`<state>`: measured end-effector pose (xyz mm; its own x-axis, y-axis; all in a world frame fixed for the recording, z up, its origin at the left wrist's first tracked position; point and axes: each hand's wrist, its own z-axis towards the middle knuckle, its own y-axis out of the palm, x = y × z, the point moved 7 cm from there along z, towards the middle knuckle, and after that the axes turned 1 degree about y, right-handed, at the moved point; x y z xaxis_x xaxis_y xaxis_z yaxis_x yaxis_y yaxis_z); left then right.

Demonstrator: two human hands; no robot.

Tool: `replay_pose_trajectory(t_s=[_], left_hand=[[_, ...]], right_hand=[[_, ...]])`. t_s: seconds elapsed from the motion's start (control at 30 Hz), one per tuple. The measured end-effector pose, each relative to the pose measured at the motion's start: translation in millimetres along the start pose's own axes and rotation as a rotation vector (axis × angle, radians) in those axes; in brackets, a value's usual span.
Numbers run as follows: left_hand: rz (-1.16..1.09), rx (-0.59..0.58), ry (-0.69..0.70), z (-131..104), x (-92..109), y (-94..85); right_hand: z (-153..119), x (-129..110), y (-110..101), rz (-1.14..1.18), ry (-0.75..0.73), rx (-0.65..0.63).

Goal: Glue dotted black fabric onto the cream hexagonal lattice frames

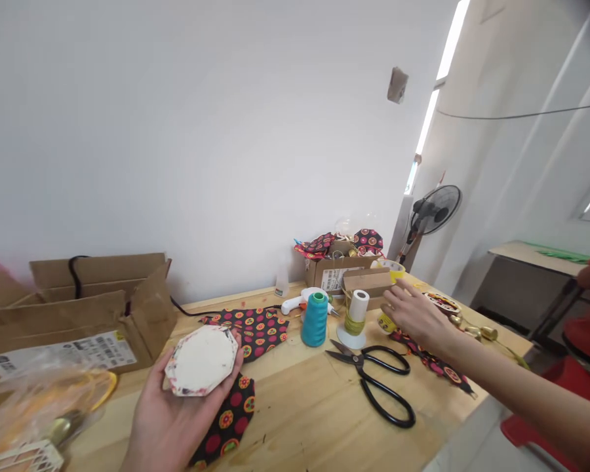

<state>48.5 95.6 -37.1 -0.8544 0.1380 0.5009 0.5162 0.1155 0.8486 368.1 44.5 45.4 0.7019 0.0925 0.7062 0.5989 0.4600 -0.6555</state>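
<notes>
A flat octagonal white piece [204,360] with a patterned fabric edge lies in my left hand [177,410], gripped between thumb and fingers. On the right, my right hand [415,314] reaches over the table, its fingers apart and bent downward. Just under its fingertips is a yellow roll [386,322], partly hidden; I see no clear grip on it. Black-handled scissors [373,373] lie with blades apart in front of a white spool with green cord [354,326]. Left of that stands a teal thread cone [314,320]. Dark patterned fabric [260,333] lies beyond my left hand.
A white glue gun [302,300] rests behind the thread cone. Cardboard boxes stand at the left [147,314] and against the wall [317,272]. A clear plastic bag [34,400] is at the left front. Gold bells [489,333] lie near the right table edge.
</notes>
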Motion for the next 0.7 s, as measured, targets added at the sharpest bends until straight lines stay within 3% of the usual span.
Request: replay_pose_trajectory(t_s=[0.13, 0.27, 0.47, 0.57, 0.7], left_hand=[[-0.049, 0.023, -0.004, 1.3, 16.0, 8.0], [-0.064, 0.039, -0.025, -2.9, 33.8, 15.8], [-0.014, 0.091, -0.111, -13.1, 39.6, -3.1], [0.012, 0.078, -0.183, -16.4, 35.5, -16.4], [0.06, 0.065, -0.252, -19.7, 28.0, -25.8]], right_hand=[[17.0, -12.0, 20.9, 0.004, -0.111, 0.027], [20.6, -17.8, 21.2, 0.055, -0.204, 0.11], [-1.9, -5.8, -0.6, 0.086, -0.308, 0.31], [-23.2, -1.2, -11.2, 0.091, -0.239, 0.397], [-33.3, -26.9, -39.5, 0.267, -0.16, 0.408]])
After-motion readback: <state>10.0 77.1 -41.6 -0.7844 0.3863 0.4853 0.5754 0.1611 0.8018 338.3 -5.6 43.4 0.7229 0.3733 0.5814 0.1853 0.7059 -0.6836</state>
